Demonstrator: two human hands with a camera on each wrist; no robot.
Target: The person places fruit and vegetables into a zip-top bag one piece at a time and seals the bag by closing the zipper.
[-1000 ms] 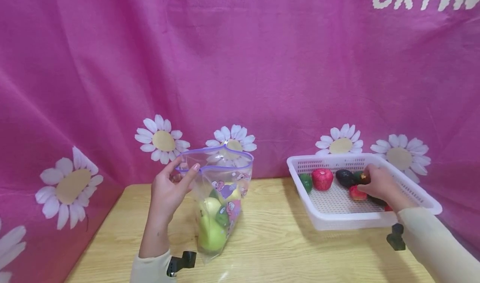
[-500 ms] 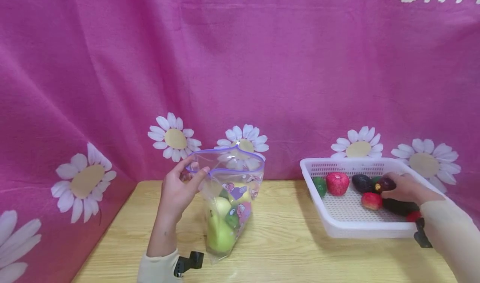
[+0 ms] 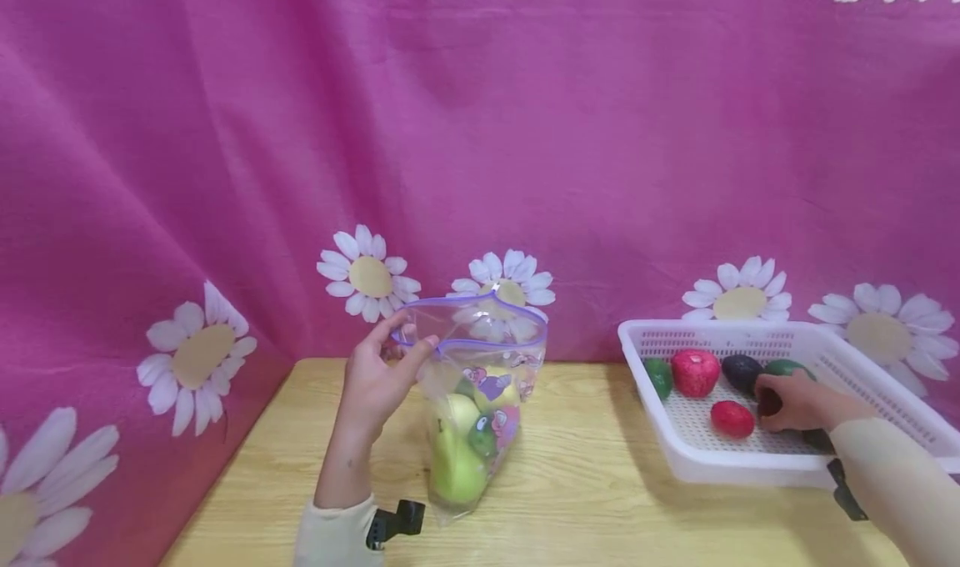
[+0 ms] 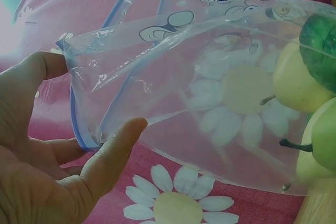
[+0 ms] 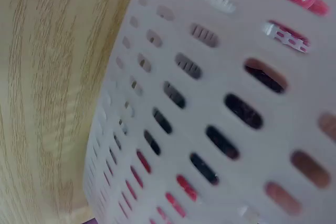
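Behind a wood-grain desk [image 3: 592,459], daisy-printed magenta cloth [image 3: 600,133]. At 6 o'clock in the head view, mouth up, a clear zip bag [image 3: 495,344] with yellow-green pears [image 3: 459,471]. Pinches its rim at 10 o'clock with the left hand [image 3: 377,383], thumb in front, fingers behind. Reaches with the right hand [image 3: 801,400] into a white basket [image 3: 735,469] at 4 o'clock, fingers bent over a dark thing [image 3: 768,400]; cannot tell if gripped. Beside them, an oval red fruit [image 3: 732,419].

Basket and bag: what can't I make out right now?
- Head: the dark thing in the right hand, mostly covered by its fingers.
- Head: basket corner, cut off by the right edge.
- Right wrist: basket contents, hidden by the wall except slivers through slots.
- Left wrist: bag bottom, cut off by the right edge.
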